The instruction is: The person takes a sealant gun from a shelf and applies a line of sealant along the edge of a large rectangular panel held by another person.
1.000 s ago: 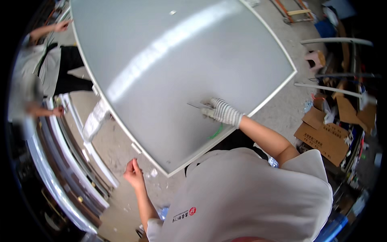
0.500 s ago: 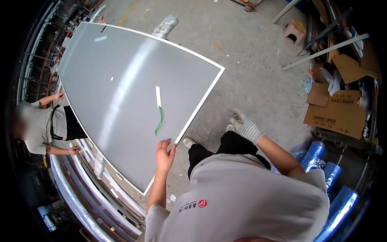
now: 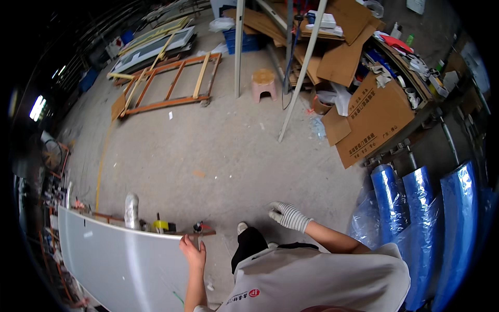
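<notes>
A large grey framed panel [image 3: 104, 260] with a thin white rim lies at the lower left, its lower part cut off by the picture's edge. At its near right corner my bare left hand [image 3: 193, 253] grips the frame, fingers and thumb on either side of the corner. A bit of a green strip [image 3: 178, 297] shows on the panel beside my left forearm. My right hand [image 3: 292, 216], in a white and grey striped glove, hangs over the floor in front of me. Its fingers are loosely bent and apart, with nothing in them.
Plastic-wrapped blue rolls [image 3: 416, 208] stand at the right. Behind them are a cardboard box [image 3: 371, 122] and a cluttered bench. Two pale bars [image 3: 306, 67] lean near a stool [image 3: 264, 86]. An orange rack [image 3: 169, 86] lies far left; a wrapped support [image 3: 132, 210] pokes past the panel.
My view has swung up and right, so the panel sits lower left and the other person has mostly left the picture. My left hand stays at the panel's corner; my right remains free.
</notes>
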`<state>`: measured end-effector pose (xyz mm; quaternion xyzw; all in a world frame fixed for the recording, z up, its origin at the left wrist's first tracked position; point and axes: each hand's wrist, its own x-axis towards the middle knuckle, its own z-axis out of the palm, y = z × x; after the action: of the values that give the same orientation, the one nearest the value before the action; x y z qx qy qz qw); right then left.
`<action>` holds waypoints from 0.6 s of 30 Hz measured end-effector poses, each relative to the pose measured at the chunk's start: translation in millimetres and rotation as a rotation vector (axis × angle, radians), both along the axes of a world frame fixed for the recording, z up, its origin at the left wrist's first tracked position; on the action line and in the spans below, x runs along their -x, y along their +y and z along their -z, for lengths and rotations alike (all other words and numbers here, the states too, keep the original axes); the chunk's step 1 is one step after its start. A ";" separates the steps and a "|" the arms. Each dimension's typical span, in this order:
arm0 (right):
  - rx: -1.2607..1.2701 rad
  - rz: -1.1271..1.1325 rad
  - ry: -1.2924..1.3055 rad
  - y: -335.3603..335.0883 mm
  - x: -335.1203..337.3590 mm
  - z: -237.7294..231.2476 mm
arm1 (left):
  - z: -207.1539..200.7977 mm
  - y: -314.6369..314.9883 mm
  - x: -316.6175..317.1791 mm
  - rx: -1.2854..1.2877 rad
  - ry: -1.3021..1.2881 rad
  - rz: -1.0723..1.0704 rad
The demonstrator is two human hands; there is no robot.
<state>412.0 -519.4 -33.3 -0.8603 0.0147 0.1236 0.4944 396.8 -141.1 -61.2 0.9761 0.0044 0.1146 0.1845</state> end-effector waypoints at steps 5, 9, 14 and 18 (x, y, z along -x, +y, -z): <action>-0.055 0.067 -0.136 -60.4 -116.0 2.4 | -16.7 -56.6 -115.8 -0.001 0.103 0.222; -0.066 0.180 -0.228 -109.1 -243.2 -17.2 | 18.1 -87.5 -206.2 0.018 0.274 0.313; -0.174 0.347 -0.418 -188.7 -380.1 -47.5 | 55.9 -148.1 -329.0 0.044 0.460 0.475; -0.045 0.560 -0.502 -270.7 -465.8 -79.7 | 17.3 -196.6 -432.1 0.056 0.485 0.618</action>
<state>877.8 -790.1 46.4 -0.8154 0.1248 -0.2308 0.5160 828.9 -337.7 -78.5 0.9248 -0.2433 -0.1806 0.2303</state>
